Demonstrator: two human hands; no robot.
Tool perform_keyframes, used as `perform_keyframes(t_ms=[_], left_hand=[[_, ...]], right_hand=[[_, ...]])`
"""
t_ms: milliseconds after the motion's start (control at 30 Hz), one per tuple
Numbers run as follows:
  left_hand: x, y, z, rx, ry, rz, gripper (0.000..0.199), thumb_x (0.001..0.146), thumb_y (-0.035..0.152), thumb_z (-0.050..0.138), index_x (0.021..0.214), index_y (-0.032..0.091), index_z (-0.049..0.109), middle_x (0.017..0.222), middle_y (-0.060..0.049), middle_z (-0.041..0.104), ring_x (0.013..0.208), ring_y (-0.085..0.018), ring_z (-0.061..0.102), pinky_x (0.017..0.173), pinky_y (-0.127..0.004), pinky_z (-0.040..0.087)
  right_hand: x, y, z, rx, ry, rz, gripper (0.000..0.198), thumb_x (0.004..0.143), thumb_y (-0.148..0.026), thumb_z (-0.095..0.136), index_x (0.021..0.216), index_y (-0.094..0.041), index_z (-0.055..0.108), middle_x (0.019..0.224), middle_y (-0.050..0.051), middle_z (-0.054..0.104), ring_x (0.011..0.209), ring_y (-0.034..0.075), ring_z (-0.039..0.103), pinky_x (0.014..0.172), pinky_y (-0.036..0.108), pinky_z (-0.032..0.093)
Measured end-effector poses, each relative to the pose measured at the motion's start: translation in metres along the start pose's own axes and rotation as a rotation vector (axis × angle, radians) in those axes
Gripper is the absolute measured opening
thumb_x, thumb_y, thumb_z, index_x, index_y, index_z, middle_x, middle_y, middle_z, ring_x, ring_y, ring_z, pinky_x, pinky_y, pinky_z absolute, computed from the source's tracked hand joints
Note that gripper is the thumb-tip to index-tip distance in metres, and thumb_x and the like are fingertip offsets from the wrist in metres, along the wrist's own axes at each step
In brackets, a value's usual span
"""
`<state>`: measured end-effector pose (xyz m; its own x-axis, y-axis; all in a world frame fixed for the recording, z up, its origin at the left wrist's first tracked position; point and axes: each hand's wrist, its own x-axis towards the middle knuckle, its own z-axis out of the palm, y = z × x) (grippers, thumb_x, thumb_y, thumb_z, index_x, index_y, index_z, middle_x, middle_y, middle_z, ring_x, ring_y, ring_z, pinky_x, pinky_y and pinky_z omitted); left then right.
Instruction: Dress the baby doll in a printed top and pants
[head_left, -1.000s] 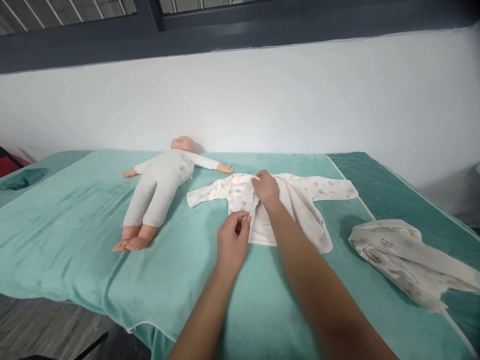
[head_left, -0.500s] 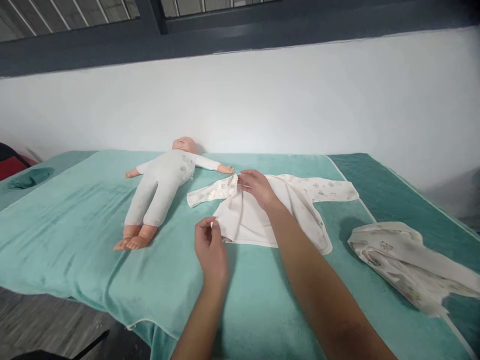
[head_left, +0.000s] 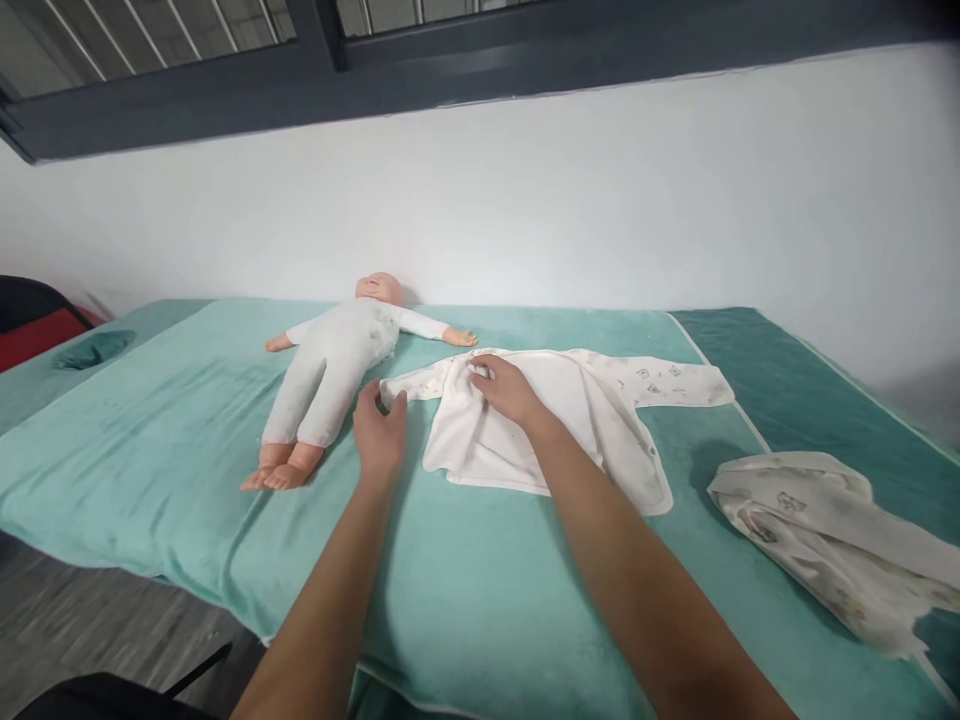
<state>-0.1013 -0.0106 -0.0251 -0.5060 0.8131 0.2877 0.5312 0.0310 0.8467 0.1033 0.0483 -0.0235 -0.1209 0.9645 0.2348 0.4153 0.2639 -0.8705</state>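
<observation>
A white baby shirt [head_left: 510, 440] lies spread open on the green cover, its sleeves stretched out to both sides and faintly printed. My right hand [head_left: 506, 388] pinches its fabric near the left shoulder. At the cuff of the left sleeve is my left hand [head_left: 381, 430], thumb and fingers apart around the sleeve end; whether they touch the cloth is hard to see. Left of the shirt, a baby doll [head_left: 337, 360] in a white body lies on its back, arms out, one hand close to the shirt's left sleeve.
A second printed white garment [head_left: 817, 540] lies crumpled at the right. The green cover [head_left: 187, 430] spreads over the bed, with a white wall [head_left: 525, 200] behind it. A red and black item [head_left: 37, 320] stands at the far left. Grey floor [head_left: 90, 610] shows at lower left.
My left hand has let go of the shirt's lower left edge and moved up and left to the sleeve cuff. My right hand now pinches the fabric near the shoulder.
</observation>
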Motion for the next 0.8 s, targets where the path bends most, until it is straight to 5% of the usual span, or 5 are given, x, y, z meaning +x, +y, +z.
perform_keyframes(t_ms=[133, 267, 433, 600, 800], left_hand=[[0.022, -0.003, 0.006, -0.045, -0.009, -0.009, 0.044, 0.083, 0.043, 0.063, 0.120, 0.018, 0.064, 0.087, -0.004, 0.064, 0.082, -0.020, 0.059, 0.079, -0.034, 0.047], [0.029, -0.007, 0.008, -0.154, 0.002, 0.045, 0.029, 0.082, 0.030, 0.059, 0.105, 0.018, 0.072, 0.086, -0.003, 0.066, 0.075, -0.017, 0.057, 0.072, -0.030, 0.046], [0.029, -0.009, 0.006, -0.282, 0.022, 0.117, 0.033, 0.084, 0.018, 0.049, 0.109, 0.018, 0.070, 0.106, -0.008, 0.071, 0.098, -0.022, 0.064, 0.090, -0.037, 0.049], [0.024, -0.007, 0.008, -0.083, 0.094, 0.269, 0.032, 0.083, 0.009, 0.046, 0.106, 0.016, 0.067, 0.138, -0.013, 0.060, 0.131, -0.027, 0.052, 0.112, -0.044, 0.040], [0.016, -0.004, 0.021, 0.243, -0.248, 0.558, 0.035, 0.097, 0.026, 0.042, 0.121, 0.019, 0.066, 0.142, -0.010, 0.059, 0.139, -0.026, 0.047, 0.117, -0.048, 0.033]], right_hand=[[0.002, 0.003, 0.002, -0.044, 0.046, 0.002, 0.025, 0.085, -0.021, 0.054, 0.107, -0.018, 0.064, 0.122, 0.008, 0.064, 0.112, 0.020, 0.058, 0.103, 0.034, 0.042], [0.003, 0.006, 0.003, -0.098, 0.047, 0.009, 0.024, 0.084, -0.020, 0.054, 0.105, -0.019, 0.064, 0.120, 0.007, 0.064, 0.111, 0.020, 0.058, 0.103, 0.034, 0.041], [0.003, 0.008, 0.004, -0.157, 0.043, 0.012, 0.024, 0.083, -0.020, 0.055, 0.106, -0.019, 0.064, 0.119, 0.009, 0.063, 0.113, 0.021, 0.056, 0.104, 0.035, 0.040], [0.003, 0.012, 0.006, -0.190, 0.085, 0.027, 0.029, 0.085, -0.020, 0.051, 0.112, -0.016, 0.062, 0.126, 0.013, 0.057, 0.117, 0.022, 0.055, 0.105, 0.037, 0.041], [-0.005, 0.002, 0.012, -0.427, 0.012, -0.156, 0.053, 0.095, -0.037, 0.048, 0.141, -0.010, 0.048, 0.157, 0.018, 0.034, 0.146, 0.028, 0.030, 0.118, 0.041, 0.026]])
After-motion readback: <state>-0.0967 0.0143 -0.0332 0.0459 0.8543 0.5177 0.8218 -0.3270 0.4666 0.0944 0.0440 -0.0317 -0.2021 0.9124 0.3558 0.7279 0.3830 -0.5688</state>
